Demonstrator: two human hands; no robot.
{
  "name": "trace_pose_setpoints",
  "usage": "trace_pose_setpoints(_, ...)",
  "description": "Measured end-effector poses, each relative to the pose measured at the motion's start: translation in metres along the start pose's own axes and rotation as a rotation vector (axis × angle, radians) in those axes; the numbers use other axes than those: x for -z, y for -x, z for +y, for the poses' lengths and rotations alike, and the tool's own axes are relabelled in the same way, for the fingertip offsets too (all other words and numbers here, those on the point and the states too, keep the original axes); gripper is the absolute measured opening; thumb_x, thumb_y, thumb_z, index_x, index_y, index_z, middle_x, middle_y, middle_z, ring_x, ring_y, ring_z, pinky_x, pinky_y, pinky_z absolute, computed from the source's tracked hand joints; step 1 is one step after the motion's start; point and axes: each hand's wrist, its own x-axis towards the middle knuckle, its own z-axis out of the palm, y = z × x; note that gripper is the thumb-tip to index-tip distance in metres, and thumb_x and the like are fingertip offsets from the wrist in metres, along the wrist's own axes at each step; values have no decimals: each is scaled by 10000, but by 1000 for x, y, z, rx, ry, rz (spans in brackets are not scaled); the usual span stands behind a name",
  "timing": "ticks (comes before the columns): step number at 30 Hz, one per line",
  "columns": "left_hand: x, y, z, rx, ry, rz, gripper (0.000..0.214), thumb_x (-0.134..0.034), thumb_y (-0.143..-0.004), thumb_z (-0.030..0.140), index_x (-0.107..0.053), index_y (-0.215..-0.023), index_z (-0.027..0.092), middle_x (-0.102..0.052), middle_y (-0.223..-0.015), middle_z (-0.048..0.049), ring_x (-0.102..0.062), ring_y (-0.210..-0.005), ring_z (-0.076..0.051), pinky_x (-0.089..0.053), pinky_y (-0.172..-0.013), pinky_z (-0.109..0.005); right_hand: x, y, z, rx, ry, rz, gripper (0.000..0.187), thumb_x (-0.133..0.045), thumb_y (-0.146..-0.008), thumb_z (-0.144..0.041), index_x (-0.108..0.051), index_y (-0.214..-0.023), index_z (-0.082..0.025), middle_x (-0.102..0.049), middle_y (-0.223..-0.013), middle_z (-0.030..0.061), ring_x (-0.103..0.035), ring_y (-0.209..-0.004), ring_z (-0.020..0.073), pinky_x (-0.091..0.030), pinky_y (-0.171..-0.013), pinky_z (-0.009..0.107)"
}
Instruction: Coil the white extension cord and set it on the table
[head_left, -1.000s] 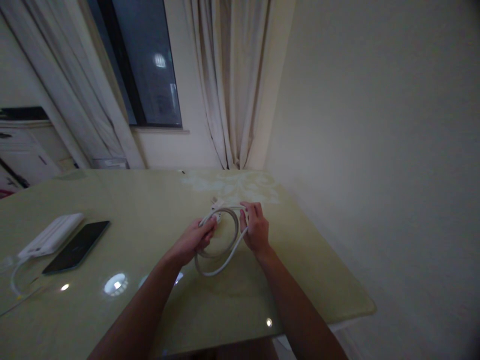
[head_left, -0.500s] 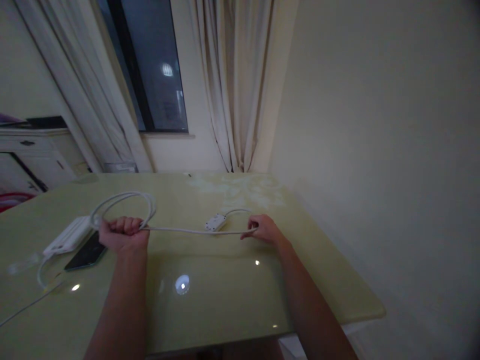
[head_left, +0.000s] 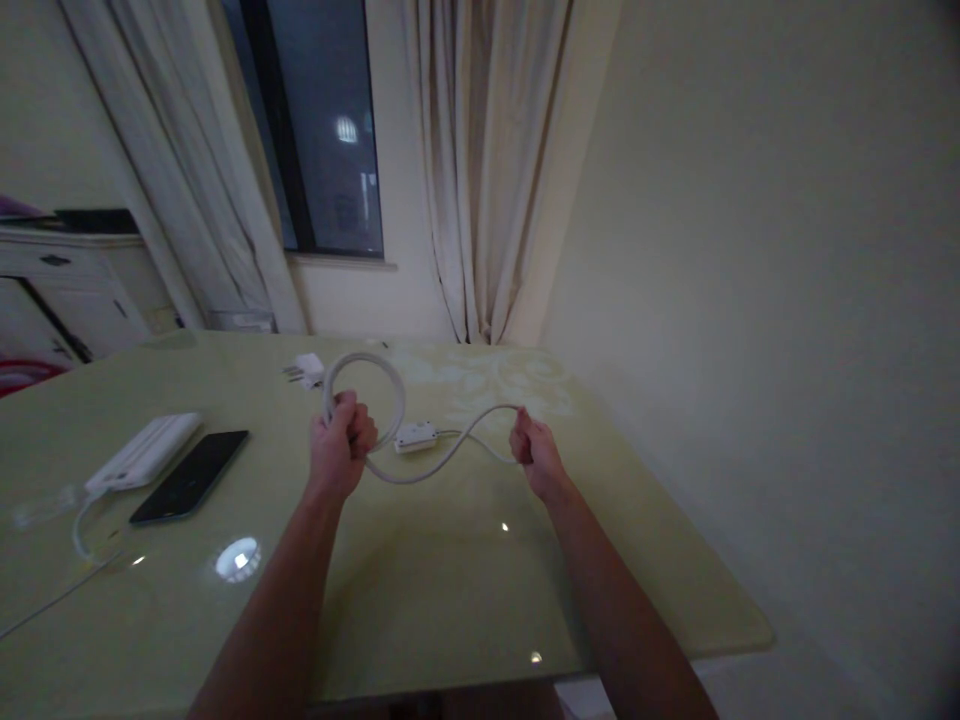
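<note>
My left hand (head_left: 341, 450) is closed round a white power cord (head_left: 401, 385), whose coil loops up above the fist. A white plug (head_left: 306, 371) with metal prongs sticks out to the left of the coil. From the fist the cord dips and rises in a curve to my right hand (head_left: 536, 447), which pinches it between thumb and fingers. Between the hands, a small white box, like a power strip's socket block (head_left: 415, 436), lies on the table with a cord running out of its right side.
On the pale green glossy table (head_left: 435, 600), a black phone (head_left: 191, 478) lies left of my left arm. Beside it is a white power bank-like block (head_left: 146, 452) with a thin cable (head_left: 60, 597). A wall (head_left: 750, 300) borders the right side; curtains (head_left: 487, 170) hang behind.
My left hand has moved right, toward the right hand, with the coil, which is now smaller. The cord between the hands has gone from taut to slack. The plug has come into sight.
</note>
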Motion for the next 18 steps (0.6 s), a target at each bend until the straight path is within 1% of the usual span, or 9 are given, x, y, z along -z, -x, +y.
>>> trace_pose_setpoints(2, -3, 4, -9, 193, 10, -141, 478, -756, -865, 327, -328, -684, 212, -265, -517, 122, -190, -356, -27, -152, -344, -164, -2, -2, 1, 8, -117, 84, 712, -686, -696, -818, -265, -621, -249, -179, -521, -112, -111, -454, 65, -110, -410, 234)
trace_pose_setpoints(4, -6, 9, -19, 358, 9, -267, 479, -756, -870, 356, -340, -687, 206, -260, -532, 121, -169, -362, -23, -158, -342, -152, -5, -3, 1, 16, -190, 117, 688, -732, -688, -770, -288, -649, -247, -195, -543, -112, -118, -462, 64, -116, -406, 222)
trace_pose_setpoints(7, -12, 18, -37, 539, 27, -406, 408, -741, -885, 413, -426, -746, 193, -246, -552, 123, -114, -374, -22, -157, -343, -139, -10, -1, 2, 12, -239, 147, 624, -767, -673, -730, -382, -699, -240, -228, -553, -114, -155, -462, 63, -137, -413, 211)
trace_pose_setpoints(10, -17, 28, -52, 691, 43, -522, 402, -707, -880, 543, -522, -856, 186, -221, -561, 128, -47, -398, -28, -129, -341, -137, -17, 2, 3, 23, -228, 171, 569, -780, -673, -699, -476, -768, -227, -278, -556, -115, -198, -459, 63, -164, -422, 208)
trace_pose_setpoints(12, -18, 36, -58, 781, -3, -609, 461, -692, -856, 621, -562, -916, 183, -229, -575, 123, -44, -417, -29, -105, -349, -142, -22, 4, 4, 47, -177, 187, 534, -785, -688, -664, -508, -797, -220, -334, -575, -105, -242, -468, 65, -192, -431, 209)
trace_pose_setpoints(14, -18, 42, -59, 846, -108, -699, 510, -687, -836, 662, -594, -953, 174, -256, -602, 107, -87, -433, -30, -93, -366, -151, -25, 7, 4, 68, -126, 175, 503, -802, -688, -619, -531, -805, -212, -406, -604, -88, -298, -490, 69, -229, -446, 213)
trace_pose_setpoints(16, -18, 47, -58, 864, -213, -758, 536, -695, -820, 674, -616, -978, 168, -269, -623, 93, -135, -445, -32, -92, -380, -164, -28, 8, 3, 79, -103, 143, 475, -819, -681, -580, -557, -800, -202, -461, -628, -71, -335, -514, 74, -257, -467, 218)
trace_pose_setpoints(18, -17, 50, -58, 842, -261, -771, 542, -712, -806, 670, -621, -987, 167, -258, -628, 93, -152, -450, -34, -97, -387, -174, -29, 9, 3, 90, -99, 125, 450, -825, -682, -552, -573, -783, -193, -473, -632, -65, -346, -531, 77, -272, -488, 220)
